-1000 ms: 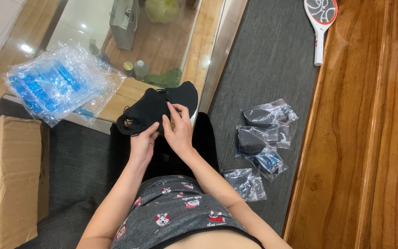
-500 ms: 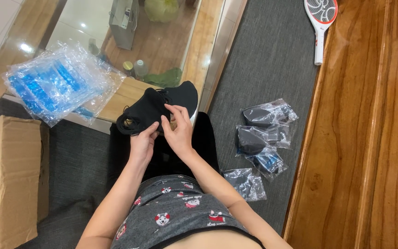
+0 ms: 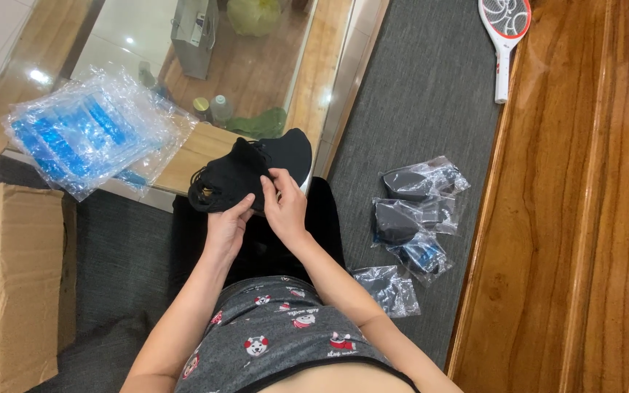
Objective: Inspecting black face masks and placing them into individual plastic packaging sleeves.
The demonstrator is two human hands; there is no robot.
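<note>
Bright, even indoor light, sharp focus, white glare spots on the glass tabletop (image 3: 111, 44), soft shadows.

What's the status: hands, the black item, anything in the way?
Left hand and right hand both grip black shoe over lap. Nothing blocking; packed bags lie apart.

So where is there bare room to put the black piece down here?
Bare grey carpet lies between the glass tabletop and the racket-shaped swatter. The wooden ledge on the right is bare too. It is crowded beside the right hand, where small clear bags lie, and under the blue-printed bags.
</note>
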